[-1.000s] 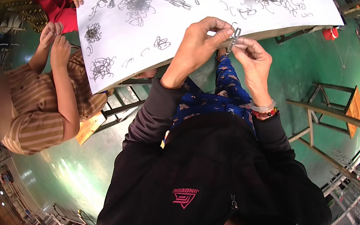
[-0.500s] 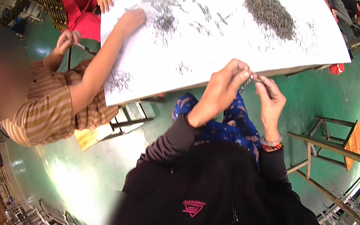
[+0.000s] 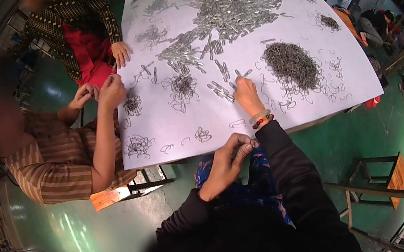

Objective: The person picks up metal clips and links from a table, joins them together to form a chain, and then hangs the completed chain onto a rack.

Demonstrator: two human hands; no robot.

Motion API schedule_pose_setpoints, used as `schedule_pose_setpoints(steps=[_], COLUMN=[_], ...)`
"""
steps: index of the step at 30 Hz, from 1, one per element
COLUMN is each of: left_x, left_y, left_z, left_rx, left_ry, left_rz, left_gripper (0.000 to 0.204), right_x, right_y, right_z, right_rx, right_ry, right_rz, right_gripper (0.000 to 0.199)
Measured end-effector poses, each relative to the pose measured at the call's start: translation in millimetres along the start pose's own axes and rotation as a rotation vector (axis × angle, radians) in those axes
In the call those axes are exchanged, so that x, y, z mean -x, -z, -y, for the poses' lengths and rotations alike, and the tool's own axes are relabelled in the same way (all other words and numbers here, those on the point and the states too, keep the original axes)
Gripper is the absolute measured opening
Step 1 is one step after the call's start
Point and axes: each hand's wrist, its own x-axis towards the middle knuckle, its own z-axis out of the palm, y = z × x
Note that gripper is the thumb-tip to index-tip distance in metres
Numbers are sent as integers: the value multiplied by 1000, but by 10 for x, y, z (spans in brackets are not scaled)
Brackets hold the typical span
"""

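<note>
A green workshop floor spreads under a large white work table strewn with small metal parts. The person's right hand reaches out over the sheet, fingertips pressed down on a short silver metal clip; whether the fingers have closed on it cannot be told, since they cover the contact. Just left of that hand lies a row of similar silver clips, and just to its right sits a dense dark heap of wire springs. Beyond the fingertips, farther up the table, a broad drift of silver clips covers the middle. Near the wrist, with its bead bracelet, loose wire loops lie scattered toward the table edge.

The left hand hangs below the table edge, close to the right forearm, fingers curled and pinched shut on a small part too tiny to make out.

Well to the left, a co-worker in a striped shirt holds both hands together over a tangle of wire, and another person's hand rests at the table's far left edge.
</note>
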Motion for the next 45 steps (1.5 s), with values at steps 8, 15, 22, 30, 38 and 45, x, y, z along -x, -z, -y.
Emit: schedule_pose_setpoints(steps=[8, 15, 22, 30, 38, 45], left_x=[-61, -53, -16, -376, -771, -1088], left_y=[9, -57, -4, 1083, 2264, 2135], left_z=[74, -13, 147, 473, 716, 999], left_rx=[-60, -233, -311, -753, -1300, -1626], left_ry=[-1, -90, -157, -266, -164, -238], left_rz=[5, -10, -66, -403, -286, -22], left_gripper=[18, 20, 17, 25, 12, 14], right_x=[889, 1355, 1432, 1512, 1593, 1684], right_y=[929, 1520, 1451, 1344, 1319, 1517], right_z=[138, 543, 688, 663, 710, 737], right_rx=[-1043, -1161, -1066, -1088, -1121, -1000], right_ry=[-302, -239, -251, -267, -257, -291], right_rz=[143, -4, -86, -88, -49, -41], right_gripper=[21, 19, 21, 17, 17, 14])
